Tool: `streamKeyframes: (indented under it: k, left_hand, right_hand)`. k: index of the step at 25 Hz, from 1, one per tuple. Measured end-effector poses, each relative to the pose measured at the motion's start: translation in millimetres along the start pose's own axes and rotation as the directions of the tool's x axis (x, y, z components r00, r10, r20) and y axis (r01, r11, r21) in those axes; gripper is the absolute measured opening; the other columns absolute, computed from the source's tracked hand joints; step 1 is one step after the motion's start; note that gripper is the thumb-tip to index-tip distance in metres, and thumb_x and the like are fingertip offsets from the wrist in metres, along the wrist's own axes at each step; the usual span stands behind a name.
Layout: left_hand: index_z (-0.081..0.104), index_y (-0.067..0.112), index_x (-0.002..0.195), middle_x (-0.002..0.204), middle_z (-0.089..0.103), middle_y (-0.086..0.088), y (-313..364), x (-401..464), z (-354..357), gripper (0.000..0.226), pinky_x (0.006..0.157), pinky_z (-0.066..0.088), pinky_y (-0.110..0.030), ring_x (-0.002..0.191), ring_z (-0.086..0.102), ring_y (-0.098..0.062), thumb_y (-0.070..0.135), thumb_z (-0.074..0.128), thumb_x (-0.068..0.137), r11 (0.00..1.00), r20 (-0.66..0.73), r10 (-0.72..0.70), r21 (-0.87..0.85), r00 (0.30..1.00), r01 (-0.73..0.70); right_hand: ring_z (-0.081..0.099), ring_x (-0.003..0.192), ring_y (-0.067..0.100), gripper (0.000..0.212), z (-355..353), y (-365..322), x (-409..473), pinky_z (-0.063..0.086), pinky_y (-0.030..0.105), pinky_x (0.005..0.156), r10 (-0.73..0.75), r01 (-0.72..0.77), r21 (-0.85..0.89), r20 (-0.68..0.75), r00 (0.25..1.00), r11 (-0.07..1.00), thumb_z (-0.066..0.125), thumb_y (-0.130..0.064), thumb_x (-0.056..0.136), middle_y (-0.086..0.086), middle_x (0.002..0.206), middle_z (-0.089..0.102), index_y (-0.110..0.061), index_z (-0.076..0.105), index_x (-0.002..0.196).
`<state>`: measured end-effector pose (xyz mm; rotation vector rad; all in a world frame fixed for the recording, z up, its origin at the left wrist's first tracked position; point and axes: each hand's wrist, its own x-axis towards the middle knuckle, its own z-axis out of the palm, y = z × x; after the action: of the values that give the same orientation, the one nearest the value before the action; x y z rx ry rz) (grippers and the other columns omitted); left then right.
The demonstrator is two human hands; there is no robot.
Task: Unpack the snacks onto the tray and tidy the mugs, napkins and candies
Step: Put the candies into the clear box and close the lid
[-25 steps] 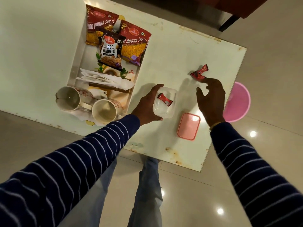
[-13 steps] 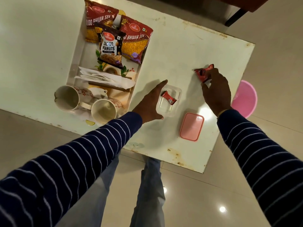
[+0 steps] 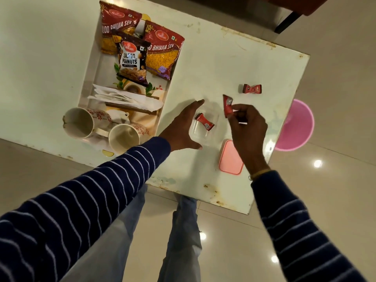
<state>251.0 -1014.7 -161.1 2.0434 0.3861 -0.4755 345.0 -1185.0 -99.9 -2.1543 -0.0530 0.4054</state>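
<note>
A small clear plastic box (image 3: 196, 134) stands on the white table (image 3: 223, 58) with one red candy (image 3: 204, 122) inside. My left hand (image 3: 183, 129) cups the box's left side, fingers fairly straight. My right hand (image 3: 247, 127) pinches a second red candy (image 3: 227, 105) just right of and above the box. A third red candy (image 3: 252, 89) lies on the table farther back. On the tray (image 3: 89, 78) at the left lie three snack packs (image 3: 133, 60), white napkins (image 3: 126, 98) and two mugs (image 3: 81, 123) on their sides.
The box's pink lid (image 3: 230, 159) lies near the table's front edge, below my right hand. A pink round bin (image 3: 298, 125) stands on the floor beyond the table's right edge. My legs show below the table's front edge.
My right hand picked one candy off the table at the far right and brought it back toward the box. One candy stayed behind. My left hand kept its place at the box.
</note>
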Motion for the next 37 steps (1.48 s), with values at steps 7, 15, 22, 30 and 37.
streamKeyframes:
  k: [7,15,22,30,37]
  left_hand:
    - [0.020,0.029,0.150,0.153,0.032,0.001,0,2,-2,0.120,0.108,0.041,-0.039,0.138,0.037,-0.021,0.035,0.095,0.056,1.000,-0.007,0.021,-0.014,1.000,-0.021]
    - [0.019,0.034,0.150,0.155,0.031,0.005,-4,1,0,0.122,0.105,0.035,-0.025,0.139,0.036,-0.017,0.033,0.096,0.055,1.000,-0.028,0.013,-0.013,1.000,-0.013]
    - [0.025,0.029,0.148,0.153,0.035,-0.001,-1,2,-3,0.115,0.113,0.039,-0.041,0.142,0.032,-0.023,0.033,0.093,0.055,0.993,-0.079,0.043,0.113,0.996,-0.034]
    - [0.025,0.028,0.149,0.156,0.031,-0.002,5,1,-7,0.114,0.115,0.036,-0.047,0.146,0.025,-0.026,0.037,0.092,0.057,0.989,-0.059,0.026,0.146,0.998,-0.017]
    - [0.018,0.027,0.151,0.155,0.028,-0.004,7,-1,-7,0.121,0.113,0.038,-0.050,0.146,0.026,-0.026,0.027,0.094,0.056,0.999,-0.052,-0.020,0.040,0.998,0.022]
  right_hand:
    - [0.064,0.080,-0.002,0.017,16,12,-29,0.047,0.003,0.063,-0.013,0.018,-0.034,0.136,0.991,0.999,0.066,-0.016,0.091,-0.002,0.100,0.072,-0.013,0.070,0.108]
    - [0.041,0.137,0.029,0.050,-27,36,82,0.041,0.038,0.105,-0.176,0.328,-0.580,0.303,0.936,0.746,0.058,-0.002,0.089,0.006,0.147,0.049,-0.019,0.054,0.136]
    - [0.061,0.104,0.032,0.025,-17,43,67,0.054,0.042,0.082,-0.136,0.263,-0.596,0.251,0.958,0.759,0.053,-0.019,0.098,0.008,0.115,0.067,-0.019,0.065,0.120]
    - [0.062,0.093,0.015,0.026,23,5,-28,0.053,0.027,0.082,-0.283,0.343,-0.260,0.241,0.928,0.902,0.063,-0.027,0.094,-0.002,0.109,0.068,-0.020,0.066,0.120]
    - [0.047,0.120,0.032,0.071,21,53,-81,0.053,0.053,0.090,0.310,-0.368,-0.441,-0.200,0.929,0.819,0.072,-0.056,0.077,0.005,0.137,0.044,-0.028,0.042,0.135]
